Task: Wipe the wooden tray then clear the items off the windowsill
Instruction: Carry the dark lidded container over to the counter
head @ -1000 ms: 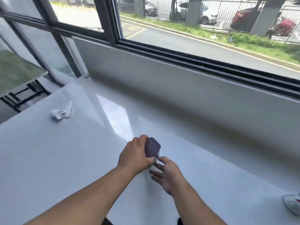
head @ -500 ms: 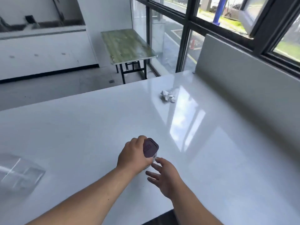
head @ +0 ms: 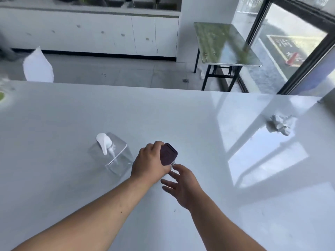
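Windowsill: a wide, glossy white tabletop (head: 199, 115) beside the dark-framed window (head: 308, 44), streaked with bright window reflections on its right side.
Purple-lidded container: a small clear container with a dark purple lid (head: 168, 154), near the middle of the surface, gripped from the side; whether its base touches the surface cannot be told.
Left hand: the left hand (head: 149, 163) is wrapped around the container, fingers curled over the far side just under the lid.
Right hand: the right hand (head: 182, 182) is spread loose, fingers apart, with its fingertips (head: 175, 167) at the container's lower near side; it grasps nothing.
Pump bottle: a clear square pump bottle (head: 113, 153) with a white pump head stands upright just left of the left hand.
Crumpled tissue: a crumpled white tissue (head: 279, 125) lies on the right, well apart from both hands.
White bag: a white bag (head: 38, 67) shows beyond the far left edge.
Background: a green folding table (head: 224, 44) on the floor, near white cabinets (head: 90, 31).
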`<state>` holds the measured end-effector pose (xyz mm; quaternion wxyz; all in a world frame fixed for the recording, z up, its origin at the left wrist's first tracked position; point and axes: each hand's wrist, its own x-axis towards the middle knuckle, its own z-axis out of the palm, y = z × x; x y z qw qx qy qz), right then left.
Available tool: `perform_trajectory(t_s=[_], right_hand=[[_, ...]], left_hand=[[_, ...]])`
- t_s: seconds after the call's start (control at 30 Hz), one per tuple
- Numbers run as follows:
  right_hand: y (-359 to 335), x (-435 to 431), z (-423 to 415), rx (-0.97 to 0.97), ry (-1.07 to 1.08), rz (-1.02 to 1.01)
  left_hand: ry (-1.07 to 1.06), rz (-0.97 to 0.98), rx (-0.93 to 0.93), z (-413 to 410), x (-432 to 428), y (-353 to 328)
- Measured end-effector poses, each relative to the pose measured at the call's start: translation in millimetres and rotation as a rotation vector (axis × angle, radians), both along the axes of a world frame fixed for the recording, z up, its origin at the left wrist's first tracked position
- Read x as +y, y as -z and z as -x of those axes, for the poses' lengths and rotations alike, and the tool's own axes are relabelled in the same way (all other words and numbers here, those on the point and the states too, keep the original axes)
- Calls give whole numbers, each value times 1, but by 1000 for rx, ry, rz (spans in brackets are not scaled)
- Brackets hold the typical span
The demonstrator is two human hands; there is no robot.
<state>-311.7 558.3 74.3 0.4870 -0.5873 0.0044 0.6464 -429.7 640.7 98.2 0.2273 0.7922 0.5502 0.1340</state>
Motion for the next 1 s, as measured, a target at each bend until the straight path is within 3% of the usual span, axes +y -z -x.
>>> perform_trajectory(t_s=[0.3,0.5,0.57,0.67,0.73,0.83,0.9,0.97,1.0], right_hand=[[8,25,26,29,-18,15],[11,10,18,-8,-36,64],[8,-1,4,-284,-131,53],[3,-39,-40,-983,-349,87],[-2,-78,-81,-1298,-409,125],[-17,-140,-139,-1381,-459,238],[-27,-210,-193,-1387,-381,337],[-31,-213,-197,-1422,-422,350],[-36,-281,-228,-1403,-294,451]], left_hand=[[-33,7,14,26,20,17],[28,67,122,18,13,23],[61,-8,151,9,10,18],[182,-84,155,-24,0,-3],[274,-55,158,-61,-14,-17],[435,41,163,-116,-43,-31],[581,42,230,-180,-89,-41],[558,106,213,-180,-94,-45],[717,63,220,-237,-148,-51]])
